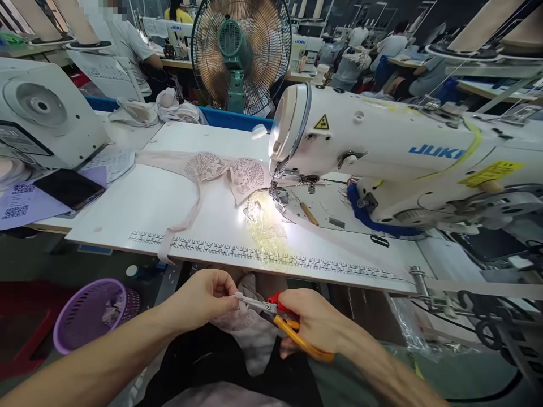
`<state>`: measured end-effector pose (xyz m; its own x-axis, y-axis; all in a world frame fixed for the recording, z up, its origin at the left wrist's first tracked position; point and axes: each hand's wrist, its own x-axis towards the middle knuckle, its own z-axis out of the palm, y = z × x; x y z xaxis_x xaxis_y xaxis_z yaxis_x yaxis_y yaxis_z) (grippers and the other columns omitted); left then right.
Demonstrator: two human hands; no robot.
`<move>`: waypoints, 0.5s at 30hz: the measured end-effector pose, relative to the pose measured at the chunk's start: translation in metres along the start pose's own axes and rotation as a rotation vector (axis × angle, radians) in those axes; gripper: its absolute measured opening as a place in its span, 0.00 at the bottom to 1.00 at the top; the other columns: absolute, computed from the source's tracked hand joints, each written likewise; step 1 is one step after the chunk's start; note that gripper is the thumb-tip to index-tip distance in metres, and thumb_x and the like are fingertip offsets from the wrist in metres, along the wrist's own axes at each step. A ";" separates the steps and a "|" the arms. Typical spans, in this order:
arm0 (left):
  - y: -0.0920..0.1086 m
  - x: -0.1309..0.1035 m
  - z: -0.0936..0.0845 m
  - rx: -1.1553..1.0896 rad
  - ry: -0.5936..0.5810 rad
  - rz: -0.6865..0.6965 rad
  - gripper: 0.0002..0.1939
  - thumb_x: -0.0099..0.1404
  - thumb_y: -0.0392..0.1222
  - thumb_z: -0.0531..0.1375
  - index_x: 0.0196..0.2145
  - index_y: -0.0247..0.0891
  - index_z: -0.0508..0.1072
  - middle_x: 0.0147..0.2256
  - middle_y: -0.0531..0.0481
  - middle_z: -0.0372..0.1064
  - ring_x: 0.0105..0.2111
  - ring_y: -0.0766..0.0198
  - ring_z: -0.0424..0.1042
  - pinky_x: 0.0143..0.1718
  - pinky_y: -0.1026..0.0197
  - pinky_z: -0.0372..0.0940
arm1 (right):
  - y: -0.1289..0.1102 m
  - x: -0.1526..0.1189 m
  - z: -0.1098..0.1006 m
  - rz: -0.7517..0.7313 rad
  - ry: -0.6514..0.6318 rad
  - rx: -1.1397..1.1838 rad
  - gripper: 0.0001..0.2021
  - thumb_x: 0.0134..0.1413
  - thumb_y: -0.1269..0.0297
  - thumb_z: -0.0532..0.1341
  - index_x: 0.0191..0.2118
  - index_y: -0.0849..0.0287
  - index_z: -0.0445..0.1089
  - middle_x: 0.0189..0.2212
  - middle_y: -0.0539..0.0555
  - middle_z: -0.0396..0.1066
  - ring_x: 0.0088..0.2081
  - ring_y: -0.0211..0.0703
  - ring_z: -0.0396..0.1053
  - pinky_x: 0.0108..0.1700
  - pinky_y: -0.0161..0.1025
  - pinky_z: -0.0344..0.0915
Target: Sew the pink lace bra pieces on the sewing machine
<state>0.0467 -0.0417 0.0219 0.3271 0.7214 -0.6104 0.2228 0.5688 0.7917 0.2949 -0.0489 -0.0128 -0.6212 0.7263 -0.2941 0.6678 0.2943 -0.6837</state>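
Below the table's front edge, my left hand (206,301) pinches the edge of a pale pink fabric piece (254,339) hanging over my lap. My right hand (311,319) is closed around scissors (303,339) with orange and red handles. The scissor blades point left and meet the fabric right beside my left fingertips. On the white table (127,203) lies a pale pink lace bra (207,167), its right cup reaching under the sewing machine's head (292,124) and one strap hanging over the front edge.
A phone (70,188) and papers (112,164) lie at the left. A wooden-handled tool (309,213) rests by the needle area. A purple basket (91,316) stands on the floor at left. Behind the table are a large fan (240,56) and several people.
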 end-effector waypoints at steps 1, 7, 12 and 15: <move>0.000 0.001 0.000 -0.003 -0.004 -0.007 0.13 0.42 0.46 0.65 0.23 0.36 0.68 0.20 0.55 0.68 0.22 0.70 0.63 0.25 0.66 0.54 | 0.000 -0.001 0.000 -0.004 -0.004 0.018 0.27 0.40 0.44 0.71 0.23 0.57 0.55 0.22 0.45 0.56 0.24 0.33 0.50 0.25 0.34 0.47; 0.001 0.004 -0.001 -0.034 -0.015 -0.029 0.12 0.40 0.43 0.65 0.22 0.35 0.69 0.19 0.55 0.68 0.21 0.71 0.63 0.25 0.66 0.53 | -0.005 -0.002 -0.003 0.014 -0.035 -0.004 0.28 0.40 0.43 0.70 0.23 0.57 0.53 0.23 0.45 0.53 0.25 0.33 0.50 0.26 0.34 0.46; 0.003 0.004 -0.002 -0.056 -0.013 -0.027 0.13 0.39 0.44 0.66 0.21 0.35 0.69 0.19 0.54 0.68 0.21 0.70 0.63 0.25 0.66 0.55 | -0.006 0.000 -0.006 0.050 -0.137 -0.004 0.26 0.40 0.47 0.71 0.25 0.57 0.53 0.25 0.44 0.55 0.26 0.34 0.50 0.27 0.34 0.48; 0.003 -0.002 -0.003 -0.024 0.001 0.025 0.13 0.42 0.45 0.67 0.23 0.35 0.69 0.22 0.52 0.71 0.24 0.68 0.66 0.27 0.65 0.58 | -0.006 -0.001 -0.006 0.108 -0.116 0.045 0.25 0.41 0.49 0.70 0.27 0.56 0.54 0.26 0.45 0.56 0.26 0.35 0.51 0.26 0.33 0.49</move>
<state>0.0438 -0.0399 0.0256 0.3309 0.7360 -0.5906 0.1929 0.5599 0.8058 0.2941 -0.0473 -0.0044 -0.5920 0.6747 -0.4408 0.7157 0.1888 -0.6724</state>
